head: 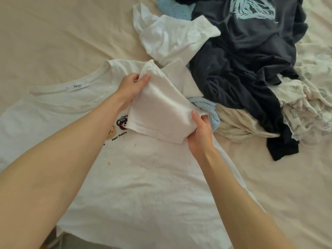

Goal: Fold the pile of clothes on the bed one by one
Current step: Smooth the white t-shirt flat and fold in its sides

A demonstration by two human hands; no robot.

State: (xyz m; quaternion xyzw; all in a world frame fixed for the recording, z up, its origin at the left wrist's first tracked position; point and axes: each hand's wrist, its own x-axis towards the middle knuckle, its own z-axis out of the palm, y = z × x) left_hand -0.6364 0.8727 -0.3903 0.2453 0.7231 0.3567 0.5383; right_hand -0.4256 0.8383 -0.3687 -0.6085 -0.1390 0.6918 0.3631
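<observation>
On the cream bed sheet [53, 33] a white T-shirt [143, 186] lies spread front-up, its neck label toward the far side and a small bear print on the chest, with a few brownish specks below the print. Its right sleeve [161, 112] has been turned in over the chest, and both hands are on that flap. The left hand [132, 87] pinches the sleeve's upper edge, thumb on top and fingers curled under the cloth. The right hand [200, 130] grips the lower corner of the flap at the shirt's side, fingers curled round the fabric. Just beyond the sleeve sits the unfolded pile: a crumpled white garment [172, 38], a dark navy shirt [242, 60] with a pale blue print, a light blue knit piece [208, 108] touching the right hand's fingers, and a cream patterned cloth [301, 108] at the right edge.
</observation>
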